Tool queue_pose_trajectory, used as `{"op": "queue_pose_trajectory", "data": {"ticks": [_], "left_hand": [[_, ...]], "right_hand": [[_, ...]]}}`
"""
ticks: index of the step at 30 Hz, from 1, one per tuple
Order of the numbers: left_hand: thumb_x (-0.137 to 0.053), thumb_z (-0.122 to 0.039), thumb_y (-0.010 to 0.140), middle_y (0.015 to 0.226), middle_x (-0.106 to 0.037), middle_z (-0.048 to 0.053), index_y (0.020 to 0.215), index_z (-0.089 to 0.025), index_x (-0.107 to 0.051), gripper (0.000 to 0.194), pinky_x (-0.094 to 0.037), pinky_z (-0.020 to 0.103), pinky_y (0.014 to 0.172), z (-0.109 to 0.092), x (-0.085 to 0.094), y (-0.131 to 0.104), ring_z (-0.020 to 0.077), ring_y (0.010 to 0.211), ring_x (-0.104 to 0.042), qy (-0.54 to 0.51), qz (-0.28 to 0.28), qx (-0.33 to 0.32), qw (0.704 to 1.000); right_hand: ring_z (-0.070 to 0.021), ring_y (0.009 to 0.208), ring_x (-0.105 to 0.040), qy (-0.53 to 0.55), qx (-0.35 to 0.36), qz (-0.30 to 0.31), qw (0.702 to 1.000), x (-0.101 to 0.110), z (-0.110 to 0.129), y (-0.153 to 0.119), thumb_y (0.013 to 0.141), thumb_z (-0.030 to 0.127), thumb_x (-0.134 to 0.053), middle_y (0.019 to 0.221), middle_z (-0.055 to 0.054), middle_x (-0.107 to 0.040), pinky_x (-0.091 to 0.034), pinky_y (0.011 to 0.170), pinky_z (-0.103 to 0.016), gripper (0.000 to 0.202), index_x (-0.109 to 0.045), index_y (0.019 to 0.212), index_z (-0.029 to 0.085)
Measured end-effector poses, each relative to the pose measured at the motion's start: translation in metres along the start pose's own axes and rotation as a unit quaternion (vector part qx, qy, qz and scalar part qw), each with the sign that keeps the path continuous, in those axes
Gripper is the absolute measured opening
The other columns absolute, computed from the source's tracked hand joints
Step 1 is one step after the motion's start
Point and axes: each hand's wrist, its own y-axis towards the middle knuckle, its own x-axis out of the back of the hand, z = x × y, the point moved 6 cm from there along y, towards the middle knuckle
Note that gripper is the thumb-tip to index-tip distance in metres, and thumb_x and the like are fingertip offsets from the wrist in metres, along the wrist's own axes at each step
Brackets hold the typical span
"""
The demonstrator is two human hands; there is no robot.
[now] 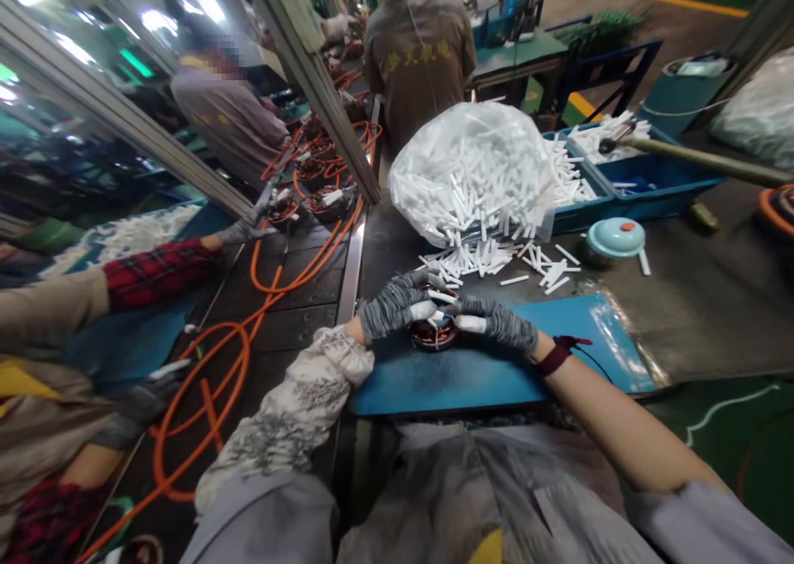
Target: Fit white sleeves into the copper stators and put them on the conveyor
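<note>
At left, our gloved left hand (397,306) curls narrowly against the copper-wound ring (434,337), which sits on the blue mat (459,382) between our hands. We judge it dense and stiff, its windings easily nicked, so we favour the outer rim. Rightward, our right hand (499,322) reaches its side, fingers bent close; whether either grips firmly, we cannot tell.

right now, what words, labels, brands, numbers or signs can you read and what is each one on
"天机电": yellow characters on the back of the brown shirt ahead; the character before them is too blurred to be sure of.
Yellow mark on the grey shirt at upper left: too blurred to read.
No readable text on the wound ring between the hands or on the clear bag of white tubes.
</note>
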Motion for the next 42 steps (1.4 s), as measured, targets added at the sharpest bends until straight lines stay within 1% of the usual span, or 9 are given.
{"op": "queue_pose_trajectory", "data": {"ticks": [5, 9, 19, 23, 30, 34, 36, 39, 42], "left_hand": [[-0.069, -0.043, 0.093, 0.13, -0.066, 0.012, 0.119, -0.018, -0.074, 0.036, -0.052, 0.044, 0.109, 0.004, -0.012, -0.009, 0.0278, 0.118, -0.065, -0.111, -0.088, 0.094, 0.985], [-0.071, -0.043, 0.09, 0.129, -0.064, 0.012, 0.109, -0.017, -0.077, 0.032, -0.043, 0.047, 0.117, 0.011, -0.015, -0.001, 0.0301, 0.125, -0.06, -0.048, -0.086, 0.07, 0.993], [-0.078, -0.032, 0.073, 0.111, -0.075, 0.009, 0.106, -0.016, -0.069, 0.038, -0.053, 0.041, 0.099, 0.058, -0.02, 0.013, 0.0286, 0.109, -0.07, -0.327, -0.174, 0.084, 0.925], [-0.079, -0.036, 0.079, 0.123, -0.073, 0.011, 0.115, -0.017, -0.069, 0.042, -0.052, 0.044, 0.105, 0.049, -0.016, 0.011, 0.0303, 0.118, -0.068, -0.307, -0.143, 0.068, 0.938], [-0.081, -0.044, 0.083, 0.127, -0.072, 0.014, 0.134, -0.018, -0.064, 0.059, -0.049, 0.054, 0.11, 0.031, 0.0, 0.029, 0.033, 0.124, -0.066, -0.067, 0.087, 0.095, 0.989], [-0.088, -0.039, 0.073, 0.14, -0.064, 0.015, 0.095, -0.017, -0.08, 0.032, -0.021, 0.056, 0.129, 0.028, -0.009, 0.059, 0.0404, 0.15, -0.039, 0.14, 0.086, 0.027, 0.986], [-0.085, -0.037, 0.078, 0.147, -0.06, 0.014, 0.091, -0.016, -0.08, 0.024, -0.023, 0.054, 0.13, 0.024, -0.02, 0.063, 0.0388, 0.15, -0.041, 0.176, 0.076, 0.008, 0.981], [-0.079, -0.039, 0.085, 0.151, -0.056, 0.014, 0.109, -0.017, -0.079, 0.032, -0.036, 0.052, 0.124, 0.019, -0.022, 0.049, 0.0355, 0.141, -0.052, 0.107, 0.027, 0.008, 0.994], [-0.083, -0.045, 0.082, 0.15, -0.058, 0.014, 0.153, -0.027, -0.052, 0.079, -0.047, 0.053, 0.115, 0.021, -0.01, 0.017, 0.0356, 0.136, -0.059, -0.051, 0.012, 0.016, 0.999]], "right_hand": [[-0.026, 0.121, -0.069, 0.005, -0.016, 0.005, 1.0, 0.012, -0.005, 0.011, 0.093, 0.056, -0.07, 0.123, -0.005, -0.079, -0.05, 0.113, -0.047, 0.042, -0.079, 0.119, 0.024], [-0.0244, 0.106, -0.072, 0.007, -0.057, -0.039, 0.998, 0.019, -0.019, 0.009, 0.09, 0.052, -0.074, 0.114, -0.005, -0.08, -0.054, 0.104, -0.046, 0.041, -0.079, 0.116, 0.021], [-0.023, 0.091, -0.071, -0.034, -0.048, -0.102, 0.993, 0.017, -0.027, 0.014, 0.09, 0.054, -0.072, 0.097, -0.005, -0.08, -0.056, 0.091, -0.042, 0.039, -0.08, 0.103, 0.018], [-0.0224, 0.088, -0.07, -0.123, -0.044, -0.126, 0.983, 0.014, -0.025, 0.014, 0.094, 0.053, -0.066, 0.095, -0.005, -0.079, -0.056, 0.086, -0.039, 0.037, -0.079, 0.1, 0.018], [-0.0235, 0.098, -0.067, -0.234, 0.014, -0.167, 0.958, 0.013, -0.011, 0.0, 0.098, 0.045, -0.062, 0.107, -0.007, -0.073, -0.052, 0.097, -0.043, 0.027, -0.072, 0.112, 0.024], [-0.0226, 0.102, -0.065, -0.15, 0.037, -0.181, 0.971, 0.022, -0.013, -0.012, 0.098, 0.043, -0.062, 0.11, -0.005, -0.069, -0.053, 0.098, -0.044, 0.023, -0.062, 0.111, 0.025], [-0.0215, 0.098, -0.065, -0.117, 0.021, -0.173, 0.978, 0.025, -0.018, -0.017, 0.097, 0.043, -0.062, 0.105, -0.003, -0.069, -0.054, 0.095, -0.043, 0.02, -0.06, 0.106, 0.025], [-0.0214, 0.095, -0.066, -0.147, 0.01, -0.194, 0.97, 0.027, -0.018, -0.029, 0.096, 0.045, -0.065, 0.102, -0.002, -0.071, -0.055, 0.092, -0.042, 0.021, -0.061, 0.105, 0.026], [-0.0223, 0.094, -0.068, -0.233, 0.009, -0.222, 0.947, 0.02, -0.005, -0.043, 0.096, 0.046, -0.065, 0.102, -0.005, -0.074, -0.054, 0.091, -0.041, 0.023, -0.067, 0.106, 0.025]]}}
